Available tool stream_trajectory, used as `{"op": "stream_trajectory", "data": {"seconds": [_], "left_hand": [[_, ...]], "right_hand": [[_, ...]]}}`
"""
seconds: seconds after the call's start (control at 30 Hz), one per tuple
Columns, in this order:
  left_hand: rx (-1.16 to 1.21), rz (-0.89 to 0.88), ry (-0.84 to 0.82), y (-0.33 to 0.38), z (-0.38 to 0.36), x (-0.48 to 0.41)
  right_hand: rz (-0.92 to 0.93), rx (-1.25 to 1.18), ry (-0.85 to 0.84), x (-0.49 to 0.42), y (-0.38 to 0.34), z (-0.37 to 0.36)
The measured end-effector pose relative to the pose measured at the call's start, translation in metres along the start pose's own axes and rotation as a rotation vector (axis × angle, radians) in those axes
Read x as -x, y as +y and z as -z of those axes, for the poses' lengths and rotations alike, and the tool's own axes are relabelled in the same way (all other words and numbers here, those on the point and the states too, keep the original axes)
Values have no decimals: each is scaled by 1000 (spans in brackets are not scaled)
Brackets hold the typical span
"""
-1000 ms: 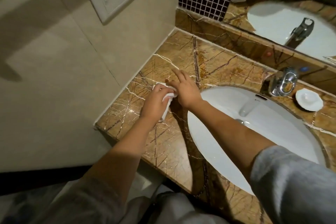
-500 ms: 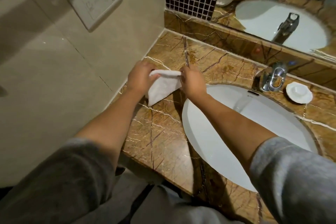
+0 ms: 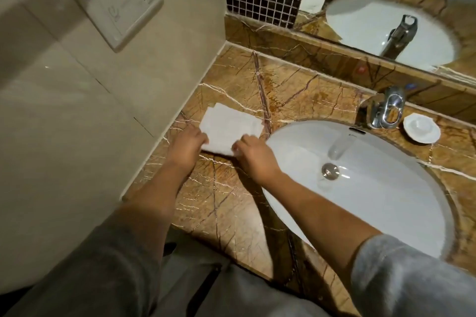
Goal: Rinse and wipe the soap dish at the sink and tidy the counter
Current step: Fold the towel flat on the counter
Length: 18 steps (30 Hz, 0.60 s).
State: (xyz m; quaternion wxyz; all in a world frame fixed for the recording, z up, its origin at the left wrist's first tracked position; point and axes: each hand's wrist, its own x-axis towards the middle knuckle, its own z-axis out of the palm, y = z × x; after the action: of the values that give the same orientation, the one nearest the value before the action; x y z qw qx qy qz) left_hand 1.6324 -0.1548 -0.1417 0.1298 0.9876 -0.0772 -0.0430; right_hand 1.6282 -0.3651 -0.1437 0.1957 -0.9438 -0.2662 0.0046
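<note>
Left of the sink (image 3: pixel 296 203), a folded white cloth (image 3: pixel 230 127) lies flat on the marble counter (image 3: pixel 224 203) near the wall. The left hand (image 3: pixel 185 149) pinches the cloth's near left corner; the right hand (image 3: pixel 253 158) pinches its near right corner, by the sink's rim. Behind the sink stands the faucet (image 3: pixel 385 108), and right of it the white soap dish (image 3: pixel 421 128) sits on the counter.

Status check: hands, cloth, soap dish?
Both hands, left and right, on the folded cloth, flat on the counter. Soap dish right of the tap. Nothing blocking.
</note>
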Motion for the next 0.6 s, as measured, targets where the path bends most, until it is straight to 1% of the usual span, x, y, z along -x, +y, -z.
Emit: {"op": "stream_trajectory", "data": {"seconds": [0.03,0.07,0.2,0.23,0.3,0.37,0.43,0.47,0.53,0.6], "left_hand": [[-7,14,-38,-4,-7,8],[1,19,-40,-7,-11,15],[-7,-61,20,-15,-14,23],[18,-52,41,-15,-15,22],[125,54,115,-14,-18,16],[210,199,212,-11,-22,5],[241,304,226,-8,-25,-10],[261,337,204,-6,-26,-19],[320,392,157,-5,-28,-36],[354,419,143,-5,-30,-51]], "right_hand": [[-2,-18,-38,12,-4,-12],[-8,-29,-55,21,-8,-21],[-55,-68,-12,31,-16,-32],[-73,-97,-8,30,-16,-31],[-195,-207,38,26,-18,-29],[-429,-380,167,17,-17,-25],[-646,-502,261,5,-14,-19],[-712,-526,275,-1,-11,-17],[-767,-518,275,-13,-3,-12],[-759,-467,245,-25,5,-9]]}}
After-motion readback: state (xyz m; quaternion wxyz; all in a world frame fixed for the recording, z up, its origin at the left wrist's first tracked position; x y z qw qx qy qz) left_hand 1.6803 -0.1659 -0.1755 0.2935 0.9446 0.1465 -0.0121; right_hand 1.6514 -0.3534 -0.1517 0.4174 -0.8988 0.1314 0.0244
